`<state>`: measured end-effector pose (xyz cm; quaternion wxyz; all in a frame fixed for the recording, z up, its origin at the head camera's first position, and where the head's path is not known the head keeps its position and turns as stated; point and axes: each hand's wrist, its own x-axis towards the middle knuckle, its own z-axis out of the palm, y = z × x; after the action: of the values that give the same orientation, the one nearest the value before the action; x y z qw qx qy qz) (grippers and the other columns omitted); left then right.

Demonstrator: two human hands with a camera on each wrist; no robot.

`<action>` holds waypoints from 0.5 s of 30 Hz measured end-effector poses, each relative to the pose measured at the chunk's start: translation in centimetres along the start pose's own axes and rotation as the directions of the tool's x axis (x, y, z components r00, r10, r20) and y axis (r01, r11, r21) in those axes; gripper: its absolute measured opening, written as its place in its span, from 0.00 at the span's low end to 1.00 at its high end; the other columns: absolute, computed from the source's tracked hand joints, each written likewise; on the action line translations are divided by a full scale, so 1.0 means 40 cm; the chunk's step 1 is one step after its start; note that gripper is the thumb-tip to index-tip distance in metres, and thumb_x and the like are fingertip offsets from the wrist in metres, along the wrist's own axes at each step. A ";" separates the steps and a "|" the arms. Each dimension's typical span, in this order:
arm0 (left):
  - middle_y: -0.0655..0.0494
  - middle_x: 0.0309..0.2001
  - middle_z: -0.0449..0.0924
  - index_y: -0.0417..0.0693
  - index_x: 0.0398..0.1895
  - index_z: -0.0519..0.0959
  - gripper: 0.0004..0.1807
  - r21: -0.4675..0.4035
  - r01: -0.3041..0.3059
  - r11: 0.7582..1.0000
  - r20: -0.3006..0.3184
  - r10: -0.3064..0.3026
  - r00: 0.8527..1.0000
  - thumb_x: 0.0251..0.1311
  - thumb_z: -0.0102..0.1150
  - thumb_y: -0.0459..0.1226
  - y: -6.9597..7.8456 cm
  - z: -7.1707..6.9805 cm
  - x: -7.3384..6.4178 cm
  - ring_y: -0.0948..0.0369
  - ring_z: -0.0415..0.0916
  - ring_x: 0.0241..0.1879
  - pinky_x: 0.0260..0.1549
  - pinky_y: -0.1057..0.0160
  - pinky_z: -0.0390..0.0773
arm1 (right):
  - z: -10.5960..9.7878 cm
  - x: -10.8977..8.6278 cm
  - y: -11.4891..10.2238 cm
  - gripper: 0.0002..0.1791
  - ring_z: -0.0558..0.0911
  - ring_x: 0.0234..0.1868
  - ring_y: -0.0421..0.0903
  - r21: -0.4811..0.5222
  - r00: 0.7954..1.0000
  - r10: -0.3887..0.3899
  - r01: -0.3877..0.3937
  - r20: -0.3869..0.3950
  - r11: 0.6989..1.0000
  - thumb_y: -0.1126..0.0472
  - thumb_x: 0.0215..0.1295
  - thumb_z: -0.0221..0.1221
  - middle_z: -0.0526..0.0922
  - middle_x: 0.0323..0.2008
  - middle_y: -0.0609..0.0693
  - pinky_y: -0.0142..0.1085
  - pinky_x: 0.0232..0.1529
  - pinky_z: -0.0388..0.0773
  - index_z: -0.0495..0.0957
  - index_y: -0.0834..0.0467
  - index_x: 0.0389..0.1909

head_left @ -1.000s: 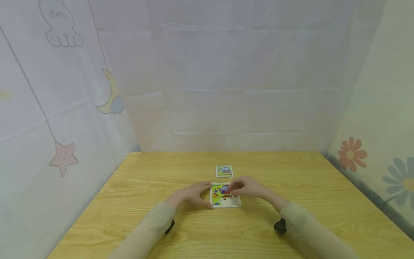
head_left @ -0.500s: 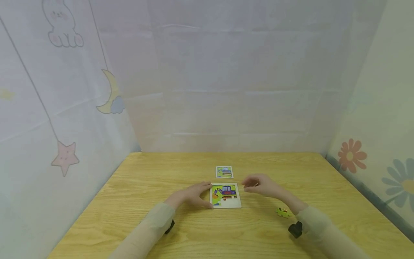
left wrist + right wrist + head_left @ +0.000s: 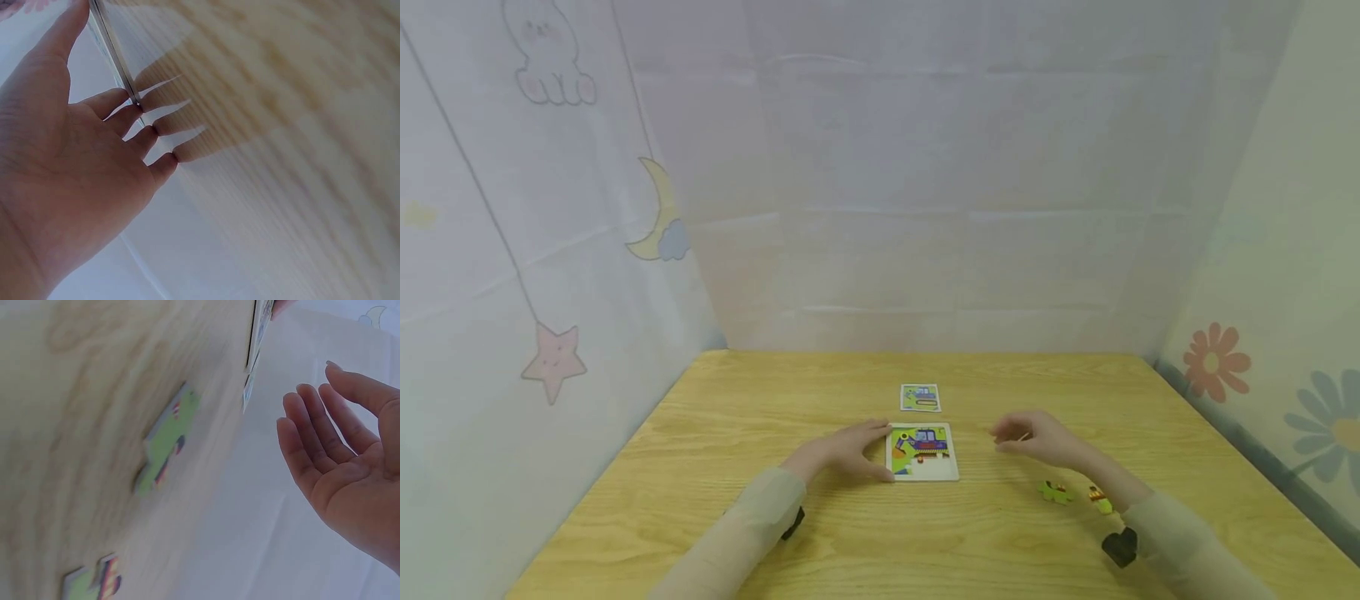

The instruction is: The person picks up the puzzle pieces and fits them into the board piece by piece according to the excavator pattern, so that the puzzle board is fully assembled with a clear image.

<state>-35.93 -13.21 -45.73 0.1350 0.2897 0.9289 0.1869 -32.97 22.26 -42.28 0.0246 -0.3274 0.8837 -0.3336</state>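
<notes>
A square jigsaw puzzle in a white frame (image 3: 955,467) lies on the table, showing a blue excavator on green. Its lower right part is bare white. My left hand (image 3: 848,450) rests at the frame's left side, fingertips at the upper left corner and thumb at the lower left. In the left wrist view, the fingers of that hand (image 3: 94,169) reach the table beside the frame's edge (image 3: 117,56). My right hand (image 3: 1043,438) hovers to the right of the puzzle, fingers loosely bent, holding nothing; the right wrist view shows this hand's (image 3: 356,462) bare palm.
Two loose green jigsaw pieces lie near my right forearm: one piece (image 3: 1056,492) to its left, another piece (image 3: 1101,502) partly beside the sleeve. Behind the puzzle lies a small picture card (image 3: 920,403) with a similar excavator. Printed cloth walls (image 3: 880,275) enclose the wooden table (image 3: 820,550).
My right hand has left the puzzle and moved right, away from the excavator picture. Both loose pieces have come into view from behind the right forearm. My left hand has stayed in place.
</notes>
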 end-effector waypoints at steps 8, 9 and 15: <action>0.50 0.74 0.47 0.48 0.72 0.54 0.48 -0.008 -0.005 1.000 0.002 0.005 1.000 0.53 0.62 0.57 0.001 -0.003 0.002 0.49 0.45 0.73 0.70 0.47 0.50 | -0.011 -0.056 0.021 0.18 0.81 0.41 0.39 0.004 0.999 0.033 -0.033 0.024 0.999 0.55 0.65 0.58 0.83 0.42 0.53 0.30 0.41 0.79 0.77 0.63 0.50; 0.50 0.74 0.47 0.48 0.72 0.54 0.48 -0.009 -0.005 1.000 0.002 0.005 1.000 0.53 0.62 0.57 0.001 -0.004 0.003 0.49 0.45 0.73 0.70 0.47 0.50 | -0.014 -0.062 0.021 0.19 0.81 0.41 0.40 0.008 0.999 0.036 -0.037 0.023 0.999 0.55 0.65 0.58 0.83 0.42 0.53 0.30 0.41 0.79 0.77 0.63 0.50; 0.51 0.74 0.47 0.48 0.73 0.54 0.48 0.000 -0.007 1.000 0.004 0.007 1.000 0.53 0.61 0.58 -0.005 -0.001 0.007 0.49 0.45 0.73 0.70 0.48 0.51 | -0.023 -0.091 0.038 0.19 0.81 0.42 0.38 0.013 0.998 0.050 -0.051 0.040 0.999 0.56 0.65 0.58 0.83 0.44 0.58 0.30 0.41 0.80 0.77 0.65 0.50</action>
<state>-36.27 -13.19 -45.80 0.1361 0.2931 0.9277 0.1869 -31.22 25.83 -43.12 0.0528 -0.3113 0.8886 -0.3328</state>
